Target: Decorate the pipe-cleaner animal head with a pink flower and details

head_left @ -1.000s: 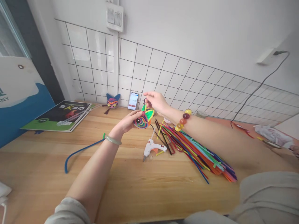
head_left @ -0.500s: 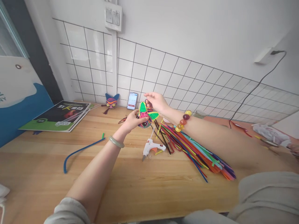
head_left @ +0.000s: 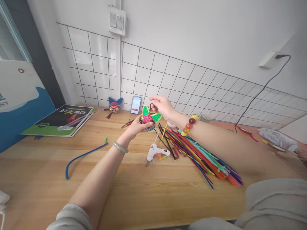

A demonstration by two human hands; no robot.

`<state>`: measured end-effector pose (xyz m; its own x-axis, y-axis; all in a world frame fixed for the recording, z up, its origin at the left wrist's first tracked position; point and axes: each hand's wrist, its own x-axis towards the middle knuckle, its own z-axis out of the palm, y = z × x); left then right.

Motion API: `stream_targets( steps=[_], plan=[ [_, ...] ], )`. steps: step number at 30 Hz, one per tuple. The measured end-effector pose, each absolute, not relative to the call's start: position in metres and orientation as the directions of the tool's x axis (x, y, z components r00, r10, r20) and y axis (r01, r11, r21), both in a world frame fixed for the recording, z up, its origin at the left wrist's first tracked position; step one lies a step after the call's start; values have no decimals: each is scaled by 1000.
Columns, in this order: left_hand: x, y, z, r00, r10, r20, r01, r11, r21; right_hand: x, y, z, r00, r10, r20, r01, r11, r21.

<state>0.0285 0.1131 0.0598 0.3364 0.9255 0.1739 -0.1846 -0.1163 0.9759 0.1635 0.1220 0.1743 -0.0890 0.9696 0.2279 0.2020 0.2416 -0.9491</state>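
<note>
My left hand (head_left: 139, 124) grips a small animal-head figure (head_left: 147, 119) made of colourful pipe cleaners, with green, yellow-edged ears and a pink piece on its front. Just above it, my right hand (head_left: 161, 104) pinches a dark loop (head_left: 151, 106) at the figure's top between thumb and fingers. Below the figure, a white hot glue gun (head_left: 155, 152) lies on the wooden table (head_left: 134, 191). A large bundle of coloured pipe cleaners (head_left: 203, 156) spreads out under my right forearm.
A finished-looking blue-eared figure (head_left: 114, 105) and an upright phone (head_left: 136, 104) stand against the tiled wall. A bent blue pipe cleaner (head_left: 81, 156) lies at left, near a magazine (head_left: 62, 119). At far right are a plastic bag (head_left: 275, 139) and another person's hand (head_left: 301, 154).
The figure has tipped and turned slightly in my left hand, so its eyes show less. My right hand still pinches the loop and has barely moved.
</note>
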Motion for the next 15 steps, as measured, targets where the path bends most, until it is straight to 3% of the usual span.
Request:
stream_targets(
  steps=[7,15],
  plan=[
    [27,113,60,398,906,143,-246,-45,968,167,129,171,-51,974,219,192,225,-955],
    [25,107,65,526,850,20,-333,184,925,177,144,165,-21,982,187,119,188,-975]
  ],
)
